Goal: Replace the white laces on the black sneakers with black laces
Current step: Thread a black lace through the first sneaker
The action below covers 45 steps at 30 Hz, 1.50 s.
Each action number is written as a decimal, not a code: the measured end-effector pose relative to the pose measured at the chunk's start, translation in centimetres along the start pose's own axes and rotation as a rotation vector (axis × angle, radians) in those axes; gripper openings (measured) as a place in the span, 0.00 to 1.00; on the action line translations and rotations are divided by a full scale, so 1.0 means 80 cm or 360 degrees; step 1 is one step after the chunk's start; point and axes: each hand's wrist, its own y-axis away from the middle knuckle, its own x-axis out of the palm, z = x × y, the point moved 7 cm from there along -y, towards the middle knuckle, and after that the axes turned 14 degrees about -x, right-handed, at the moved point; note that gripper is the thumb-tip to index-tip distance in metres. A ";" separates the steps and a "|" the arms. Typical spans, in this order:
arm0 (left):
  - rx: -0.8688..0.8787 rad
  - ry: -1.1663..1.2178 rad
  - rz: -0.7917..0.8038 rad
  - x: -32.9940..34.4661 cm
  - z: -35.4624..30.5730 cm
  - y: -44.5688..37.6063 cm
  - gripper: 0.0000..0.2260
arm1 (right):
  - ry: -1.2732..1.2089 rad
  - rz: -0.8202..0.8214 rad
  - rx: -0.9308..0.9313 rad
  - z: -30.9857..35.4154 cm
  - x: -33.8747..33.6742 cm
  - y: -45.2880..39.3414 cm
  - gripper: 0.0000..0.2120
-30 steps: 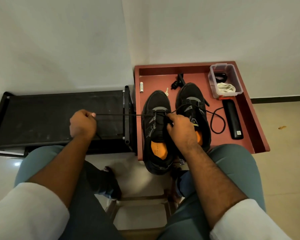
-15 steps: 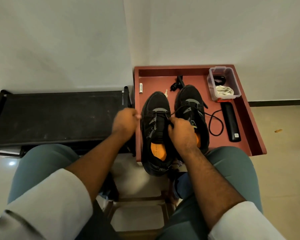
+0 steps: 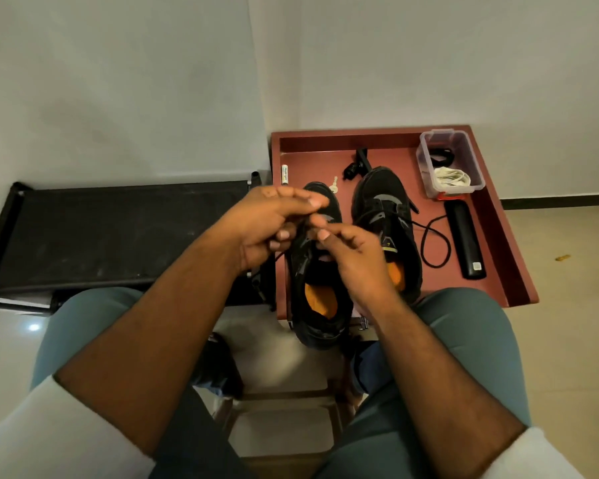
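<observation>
Nearest the camera, two white sleeves (image 3: 32,437) frame the bottom corners, with bare forearms reaching toward 12 o'clock over teal trousers (image 3: 471,344). Between the knees, a pale stool (image 3: 284,423) shows at 6 o'clock.

The forearms meet at the centre, above the left sneaker (image 3: 320,299). The left hand (image 3: 267,226) has its fingers curled, and its fingertips appear to pinch the black lace (image 3: 277,259), a thin strand of which trails down toward 7 o'clock from under the palm. The right hand (image 3: 351,257) sits just beside it at 3 o'clock, forefinger and thumb drawn together at the shoe's eyelets; whether they really grip the lace cannot be told, as the strand is hidden there.

The left sneaker lies on the red tray (image 3: 498,236), heel overhanging the near edge, orange insole showing. The right sneaker (image 3: 384,216) stands touching it at 3 o'clock, already threaded with a black lace whose loose end (image 3: 433,243) loops on the tray floor.

Farther toward 2 o'clock lie a long black case (image 3: 464,240) and, beyond it, a clear plastic box (image 3: 450,164) holding bundled white laces (image 3: 452,176). At 12 o'clock sit a small key (image 3: 333,184), a battery (image 3: 285,173) and a black clip (image 3: 355,165). At 9 o'clock stands a black rack (image 3: 118,233), against the white wall (image 3: 395,63).
</observation>
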 end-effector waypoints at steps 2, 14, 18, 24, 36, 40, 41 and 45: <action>0.0049 0.0026 0.0084 0.008 -0.018 0.011 0.07 | -0.0528 0.0087 0.0107 0.002 0.030 0.017 0.11; 0.0242 -0.0499 -0.1319 -0.134 -0.009 0.003 0.08 | -0.0205 -0.0172 0.0183 -0.001 -0.059 0.008 0.05; 0.0389 -0.1276 -0.1222 -0.068 0.004 0.011 0.13 | 0.0149 -0.0097 0.0043 -0.006 -0.054 0.001 0.06; 0.0360 -0.0525 -0.0224 0.027 0.046 -0.026 0.14 | 0.0299 0.0025 -0.0043 -0.010 -0.044 -0.003 0.05; 0.0390 -0.0578 -0.0758 -0.046 0.027 -0.015 0.18 | 0.0442 0.0070 -0.0050 -0.010 -0.062 -0.012 0.08; 0.0449 -0.0301 -0.0079 0.040 0.042 -0.025 0.26 | 0.0229 0.0103 -0.0076 -0.003 -0.046 -0.008 0.12; 0.0450 -0.0281 -0.0101 0.045 0.046 -0.031 0.24 | 0.0148 0.0026 -0.0058 -0.001 -0.051 -0.007 0.11; 0.0651 -0.0465 -0.0505 0.025 0.047 -0.033 0.11 | 0.0286 -0.0149 -0.0056 -0.005 -0.077 -0.006 0.05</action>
